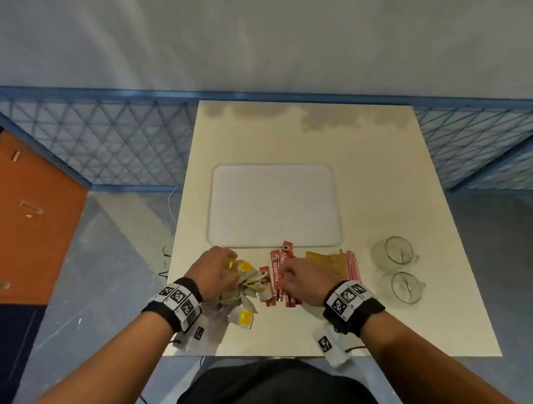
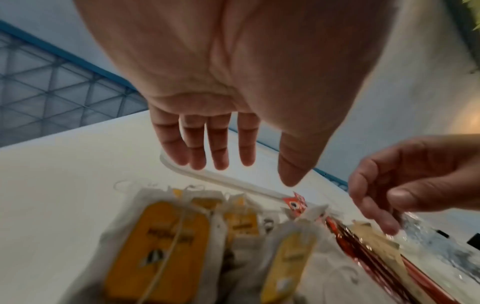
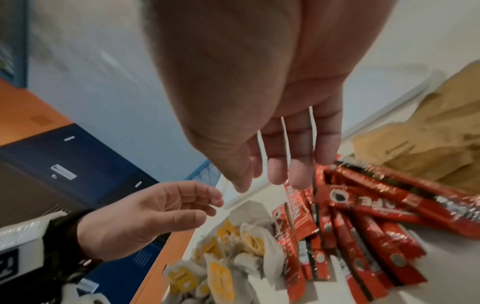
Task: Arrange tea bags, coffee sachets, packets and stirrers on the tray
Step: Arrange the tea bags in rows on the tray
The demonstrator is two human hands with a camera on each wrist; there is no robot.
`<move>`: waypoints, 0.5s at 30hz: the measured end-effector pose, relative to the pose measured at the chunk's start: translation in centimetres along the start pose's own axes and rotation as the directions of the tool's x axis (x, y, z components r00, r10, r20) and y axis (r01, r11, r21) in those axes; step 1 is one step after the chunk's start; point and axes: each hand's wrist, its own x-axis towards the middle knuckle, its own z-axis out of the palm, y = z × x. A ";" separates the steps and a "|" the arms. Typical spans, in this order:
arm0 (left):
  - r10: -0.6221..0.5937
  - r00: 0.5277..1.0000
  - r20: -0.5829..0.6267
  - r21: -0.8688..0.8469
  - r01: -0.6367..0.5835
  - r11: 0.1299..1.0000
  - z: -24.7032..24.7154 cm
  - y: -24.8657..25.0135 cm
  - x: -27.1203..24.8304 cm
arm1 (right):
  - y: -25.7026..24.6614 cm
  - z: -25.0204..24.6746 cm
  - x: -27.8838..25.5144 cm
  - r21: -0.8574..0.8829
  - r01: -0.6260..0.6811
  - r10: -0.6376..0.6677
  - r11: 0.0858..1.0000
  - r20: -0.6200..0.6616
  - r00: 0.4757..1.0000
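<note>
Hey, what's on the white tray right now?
Nothing lies on the tray. The tea bags, coffee sachets and brown packets all sit on the table in front of it.

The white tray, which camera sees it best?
The head camera: it shows the whole tray, with nothing on it. The left wrist camera catches only a strip of its rim behind the left hand, and the right wrist camera only a blurry edge.

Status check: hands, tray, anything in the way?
Left hand open over tea bags; right hand open over coffee sachets. Tray bare. Nothing in the way.
</note>
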 end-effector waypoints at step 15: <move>-0.026 0.987 0.158 0.109 0.008 0.994 2.3 0.8 2.1 | -1.5 3.7 4.8 -0.121 0.105 -0.102 0.987 0.028 0.994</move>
